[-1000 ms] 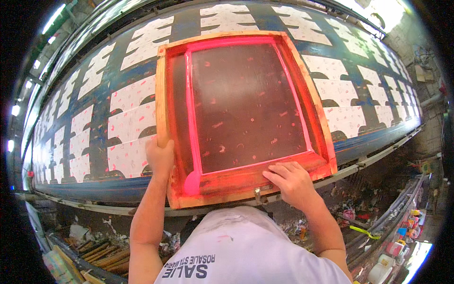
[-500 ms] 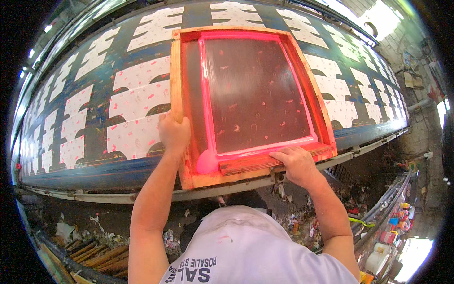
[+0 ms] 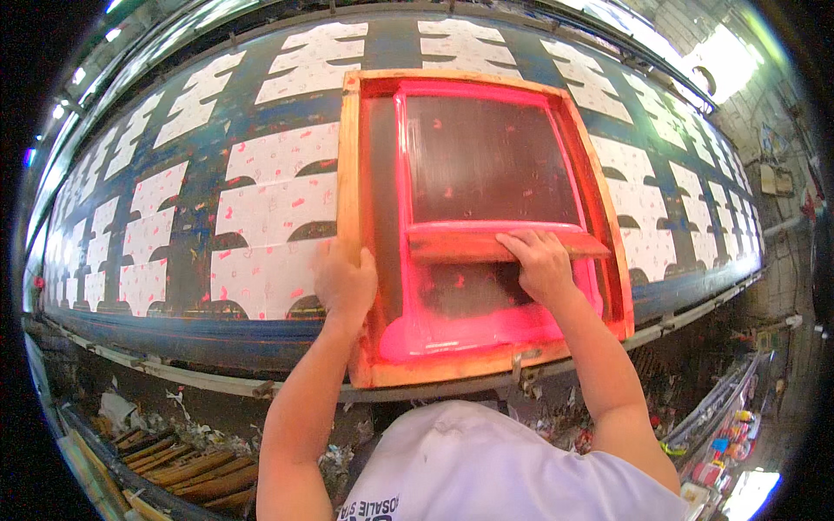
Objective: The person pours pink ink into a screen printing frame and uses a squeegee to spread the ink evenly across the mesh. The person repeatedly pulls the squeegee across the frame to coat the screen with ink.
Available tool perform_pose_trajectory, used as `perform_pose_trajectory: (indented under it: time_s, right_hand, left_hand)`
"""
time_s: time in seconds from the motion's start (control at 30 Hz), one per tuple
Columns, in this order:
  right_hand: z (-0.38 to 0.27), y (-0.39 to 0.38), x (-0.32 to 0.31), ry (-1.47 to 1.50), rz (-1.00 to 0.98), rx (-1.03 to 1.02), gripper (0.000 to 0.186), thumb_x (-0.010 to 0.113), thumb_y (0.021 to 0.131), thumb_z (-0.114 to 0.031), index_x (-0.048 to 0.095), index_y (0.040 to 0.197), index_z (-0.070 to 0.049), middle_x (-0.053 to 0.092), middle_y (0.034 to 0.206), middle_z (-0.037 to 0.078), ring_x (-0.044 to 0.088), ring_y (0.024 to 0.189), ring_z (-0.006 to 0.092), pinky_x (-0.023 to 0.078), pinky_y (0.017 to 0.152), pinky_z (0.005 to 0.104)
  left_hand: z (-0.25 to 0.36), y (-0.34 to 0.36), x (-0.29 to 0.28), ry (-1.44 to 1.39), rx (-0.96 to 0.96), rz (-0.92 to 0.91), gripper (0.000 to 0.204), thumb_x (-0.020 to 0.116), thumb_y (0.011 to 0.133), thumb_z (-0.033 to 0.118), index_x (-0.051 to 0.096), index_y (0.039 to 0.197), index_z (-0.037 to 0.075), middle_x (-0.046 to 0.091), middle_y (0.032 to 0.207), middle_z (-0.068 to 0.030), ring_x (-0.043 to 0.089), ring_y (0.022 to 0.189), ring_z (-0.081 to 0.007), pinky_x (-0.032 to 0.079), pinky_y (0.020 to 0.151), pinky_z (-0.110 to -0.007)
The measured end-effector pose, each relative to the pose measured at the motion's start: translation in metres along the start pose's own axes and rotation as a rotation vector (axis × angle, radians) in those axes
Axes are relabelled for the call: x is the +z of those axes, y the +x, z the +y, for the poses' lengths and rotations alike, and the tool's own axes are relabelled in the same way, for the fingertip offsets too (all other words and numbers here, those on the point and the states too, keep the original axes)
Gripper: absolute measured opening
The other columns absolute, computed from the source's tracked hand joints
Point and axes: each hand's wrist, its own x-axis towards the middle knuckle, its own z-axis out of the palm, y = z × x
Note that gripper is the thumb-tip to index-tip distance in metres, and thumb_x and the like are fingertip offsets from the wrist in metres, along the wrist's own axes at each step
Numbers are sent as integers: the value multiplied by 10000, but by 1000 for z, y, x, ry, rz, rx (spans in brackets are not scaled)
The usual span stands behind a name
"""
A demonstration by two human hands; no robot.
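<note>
Right hand (image 3: 540, 263) is clamped over the top edge of the squeegee (image 3: 504, 243), fingers curled down across the blade, palm toward me. The squeegee's long axis runs left-right across the mesh, roughly parallel to the near rail of the screen frame (image 3: 349, 174), and it spans nearly the full width of the open mesh (image 3: 486, 161). It sits about mid-screen: dark cleared mesh lies beyond it, and a heavy pool of pink ink (image 3: 460, 326) lies between it and the near rail, so the ink is on my side of the blade, not the far side. That's the relation I'd key on: blade crosswise, ink reservoir nearer to me, travel axis running near-far along the frame's long side. Left hand (image 3: 345, 282) is closed flat on the frame's left wooden rail, thumb on the inner side, pinning the frame down onto the surface (image 3: 200, 208); it's well apart from the squeegee, so the right hand is the only one on the tool. The frame lies flat over the printing surface, with white fabric pieces (image 3: 278, 204) bearing pink marks laid in rows to the left and right. Grip on the squeegee is off-centre, toward its right half.
</note>
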Motion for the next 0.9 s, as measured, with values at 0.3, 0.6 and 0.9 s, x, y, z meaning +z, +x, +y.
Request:
perform_pose_trajectory:
  time_s: [0.3, 0.6, 0.9]
  right_hand:
    - [128, 178, 73, -88, 5, -2, 443, 693, 880, -13, 808, 1281, -162, 790, 1160, 159, 762, 1122, 381, 596, 994, 510]
    - [214, 311, 105, -101, -51, -6, 470, 647, 953, -50, 806, 1367, -206, 812, 1243, 153, 795, 1169, 380, 640, 1012, 541]
    - [244, 333, 115, -96, -81, -65, 465, 648, 946, -69, 796, 1373, -178, 813, 1302, 168, 790, 1173, 400, 627, 1040, 553]
  left_hand:
    - [9, 3, 6, 56, -27, 78, 327, 767, 1027, 265, 719, 1192, -12, 694, 1150, -240, 657, 1149, -486, 547, 976, -584]
    - [21, 0, 5, 187, -95, 37, 341, 774, 1029, 245, 720, 1254, -5, 662, 1038, -221, 657, 1000, -473, 538, 846, -580]
    - [23, 0, 7, 198, -76, 44, 400, 785, 1031, 238, 716, 1340, -6, 652, 1019, -205, 658, 952, -447, 542, 813, -555]
